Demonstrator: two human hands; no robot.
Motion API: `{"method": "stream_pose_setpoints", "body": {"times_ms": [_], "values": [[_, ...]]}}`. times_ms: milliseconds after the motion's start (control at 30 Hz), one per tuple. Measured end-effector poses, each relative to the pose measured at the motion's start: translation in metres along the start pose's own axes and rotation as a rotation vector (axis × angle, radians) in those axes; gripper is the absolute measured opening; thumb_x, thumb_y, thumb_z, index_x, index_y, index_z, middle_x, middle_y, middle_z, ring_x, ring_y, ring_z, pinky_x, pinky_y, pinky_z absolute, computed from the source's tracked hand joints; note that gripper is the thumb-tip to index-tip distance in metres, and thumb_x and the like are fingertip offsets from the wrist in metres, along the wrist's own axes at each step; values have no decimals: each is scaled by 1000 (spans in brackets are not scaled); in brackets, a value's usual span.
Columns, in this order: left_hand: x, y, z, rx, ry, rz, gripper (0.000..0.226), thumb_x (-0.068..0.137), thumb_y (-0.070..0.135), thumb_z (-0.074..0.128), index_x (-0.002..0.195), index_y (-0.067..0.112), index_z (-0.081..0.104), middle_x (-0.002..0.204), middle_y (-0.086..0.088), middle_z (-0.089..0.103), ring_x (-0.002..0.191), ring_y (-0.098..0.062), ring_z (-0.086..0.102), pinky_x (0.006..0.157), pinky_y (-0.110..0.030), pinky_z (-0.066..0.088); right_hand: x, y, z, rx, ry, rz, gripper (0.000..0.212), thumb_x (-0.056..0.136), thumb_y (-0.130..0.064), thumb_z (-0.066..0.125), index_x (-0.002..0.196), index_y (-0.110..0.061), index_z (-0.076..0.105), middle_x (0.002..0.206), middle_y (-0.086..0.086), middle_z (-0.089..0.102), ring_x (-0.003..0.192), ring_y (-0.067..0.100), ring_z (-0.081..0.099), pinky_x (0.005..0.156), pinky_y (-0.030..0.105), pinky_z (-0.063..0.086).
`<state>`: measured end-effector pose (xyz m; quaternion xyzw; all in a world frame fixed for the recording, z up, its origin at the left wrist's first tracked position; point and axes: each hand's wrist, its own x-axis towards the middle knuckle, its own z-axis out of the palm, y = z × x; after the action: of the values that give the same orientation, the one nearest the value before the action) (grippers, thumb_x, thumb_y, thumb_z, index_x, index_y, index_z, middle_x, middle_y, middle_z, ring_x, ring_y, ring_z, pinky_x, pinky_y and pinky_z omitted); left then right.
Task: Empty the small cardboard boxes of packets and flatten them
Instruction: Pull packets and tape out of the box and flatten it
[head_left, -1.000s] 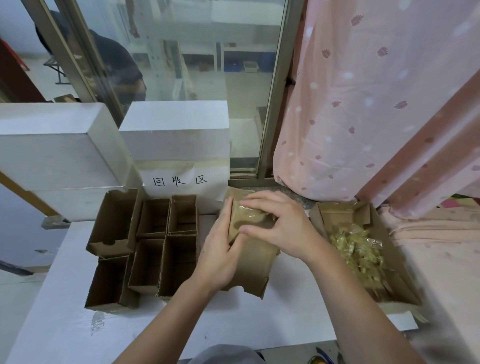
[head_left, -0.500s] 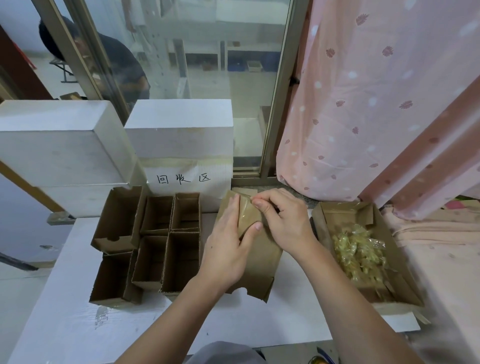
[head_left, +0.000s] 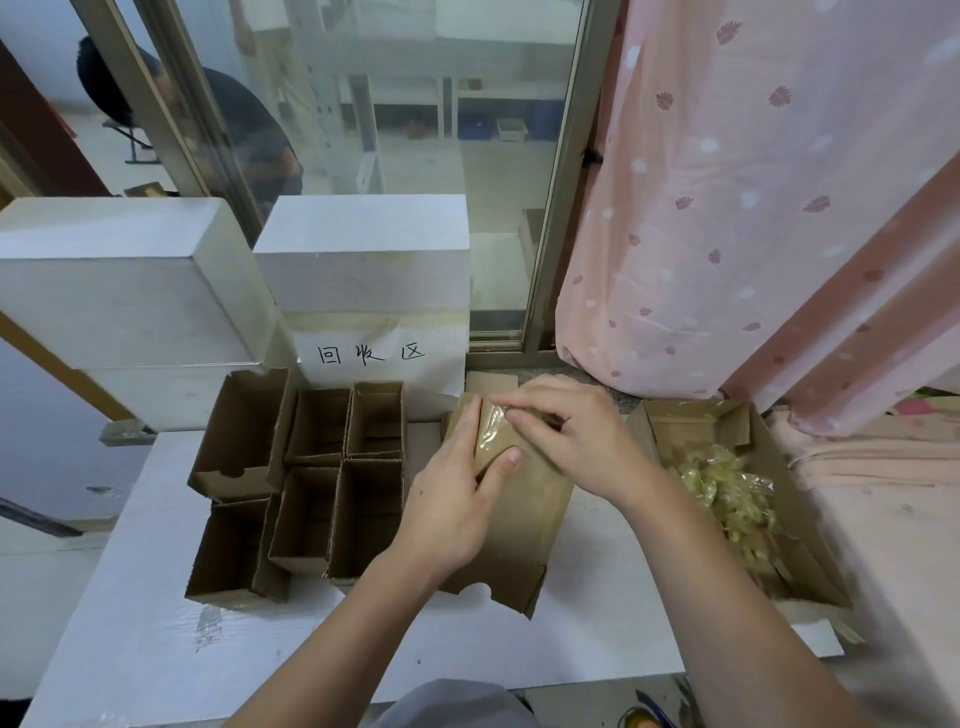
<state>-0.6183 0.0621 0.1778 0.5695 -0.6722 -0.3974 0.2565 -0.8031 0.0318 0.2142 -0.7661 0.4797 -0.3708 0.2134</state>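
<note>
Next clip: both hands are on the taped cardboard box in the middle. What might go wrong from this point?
1. The right hand picks at clear tape on the box; the tape may tear off in strips.
2. The left hand steadies only one edge, so the box may slip.
3. Open empty boxes stand close on the left; a jerk may knock them.

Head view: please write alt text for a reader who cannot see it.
Two bare hands work at a taped small cardboard box on a white table: the left hand holds it, the right hand picks at the clear tape. Open empty boxes stand left; a box of packets sits right.
</note>
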Motion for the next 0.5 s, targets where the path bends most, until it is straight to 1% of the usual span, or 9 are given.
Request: {"method": "stream_pose_setpoints", "body": {"times_ms": [67,100,167,233,300,367,433,500], "values": [[0,1,0,-3,7,-14,78,97,73,43,163,50,8,148,6,59,127,-22,60,105,-49,50,2,1,3,-10,50,7,17,94,-19,72,108,-26,79,94,-25,68,93,9,64,82,35,53],[-1,2,0,-7,9,-20,77,98,72,43,163,49,9,145,6,61,126,-21,60,105,-48,50,2,2,4,-20,78,0,13,93,-20,73,104,-24,79,92,-27,67,91,8,64,81,38,53],[-2,4,0,-16,8,-33,75,99,71,43,163,49,9,139,5,64,124,-22,62,104,-48,51,3,4,6,-59,112,-36,9,93,-23,73,100,-23,79,88,-33,63,87,6,62,77,37,52],[-3,7,0,-17,11,-44,76,99,71,42,163,48,10,136,2,66,122,-25,63,103,-48,50,4,3,8,-110,131,-68,7,94,-27,72,97,-23,77,86,-33,61,83,6,59,73,34,51],[-4,11,0,6,10,-51,76,98,72,39,164,47,10,129,0,70,115,-26,65,101,-49,51,4,2,9,-162,159,-96,11,96,-30,70,94,-21,76,85,-24,65,80,7,56,70,32,50],[-4,13,0,38,11,-42,77,98,74,36,164,45,10,122,-1,72,109,-26,68,98,-49,52,3,1,10,-178,200,-112,12,96,-29,71,90,-20,74,83,-18,66,77,8,55,66,33,49],[-3,12,1,60,16,-31,77,98,74,35,165,43,10,121,-3,72,108,-26,68,98,-49,52,2,-1,13,-178,253,-114,14,95,-28,73,84,-19,72,78,-14,65,73,10,55,62,35,49],[-3,12,4,70,33,-16,74,100,72,34,164,42,13,121,-3,73,108,-26,69,97,-49,53,1,-3,18,-194,319,-86,26,95,-32,71,75,-17,67,70,-10,61,68,11,53,57,37,47]]}}
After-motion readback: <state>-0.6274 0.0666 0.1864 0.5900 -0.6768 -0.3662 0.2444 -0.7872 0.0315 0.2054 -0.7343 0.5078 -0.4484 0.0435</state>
